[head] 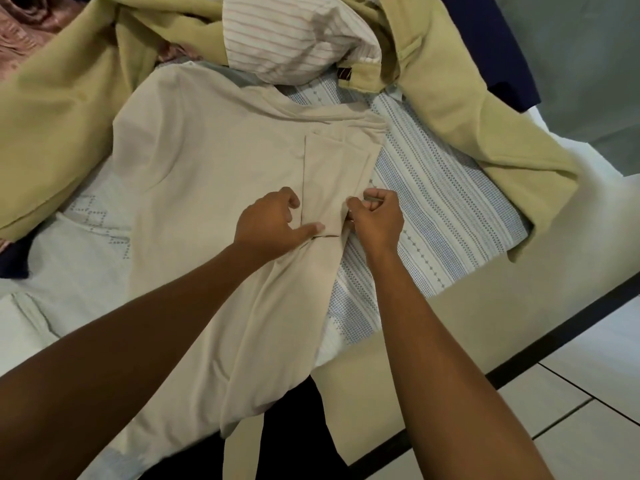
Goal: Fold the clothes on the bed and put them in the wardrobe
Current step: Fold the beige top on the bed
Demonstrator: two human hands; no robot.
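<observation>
A beige shirt [207, 161] lies spread on the bed, its lower part hanging over the near edge. One sleeve is folded in over the shirt's right side. My left hand [266, 226] rests on the folded sleeve's end, thumb stretched along the cuff and fingers curled at its edge. My right hand [375, 220] pinches the cloth at the sleeve's right edge with curled fingers. Behind the shirt lie an olive-yellow garment [69, 109] and a white striped garment [291, 39] in a heap.
The patterned blue-and-white bedsheet [443, 202] shows to the right of the shirt. A dark navy cloth [502, 57] lies at the back right. The bed's edge [519, 306] runs diagonally, with white floor tiles [588, 393] beyond it. A pink fabric [24, 36] sits at the far left.
</observation>
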